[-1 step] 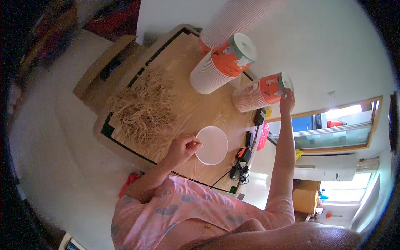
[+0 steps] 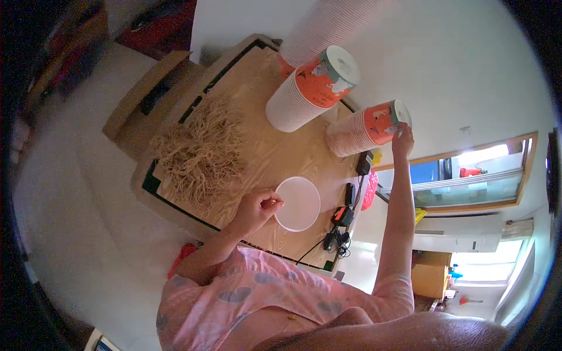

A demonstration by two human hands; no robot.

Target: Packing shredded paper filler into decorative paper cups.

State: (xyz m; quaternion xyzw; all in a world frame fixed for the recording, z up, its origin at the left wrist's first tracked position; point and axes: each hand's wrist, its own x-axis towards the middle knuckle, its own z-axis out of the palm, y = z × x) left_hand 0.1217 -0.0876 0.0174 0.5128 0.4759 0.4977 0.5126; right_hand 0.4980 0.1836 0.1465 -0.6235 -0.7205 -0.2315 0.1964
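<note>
My left hand (image 2: 259, 210) is closed, its fingertips pinching the near-left rim of a round white paper tub (image 2: 300, 205), which stands mouth up on the wooden table. My right arm is stretched far out to the right. My right hand (image 2: 403, 141) grips the top paper tub (image 2: 381, 121), orange and green, of a nested upside-down stack; some of its fingers are hidden. Below that tub show the pale rims of the stack (image 2: 346, 136). Left of it rises another upside-down stack of the same paper tubs (image 2: 291, 105). A loose heap of tan, stringy strands (image 2: 205, 152) lies left of my left hand.
A taller stack of tubs (image 2: 328, 32) stands at the back, partly blurred. Black power adapters and cables (image 2: 338, 238) lie along the table's right edge. An open cardboard box (image 2: 137, 111) sits beyond the left edge. The wooden tabletop (image 2: 257, 143) has dark green corners.
</note>
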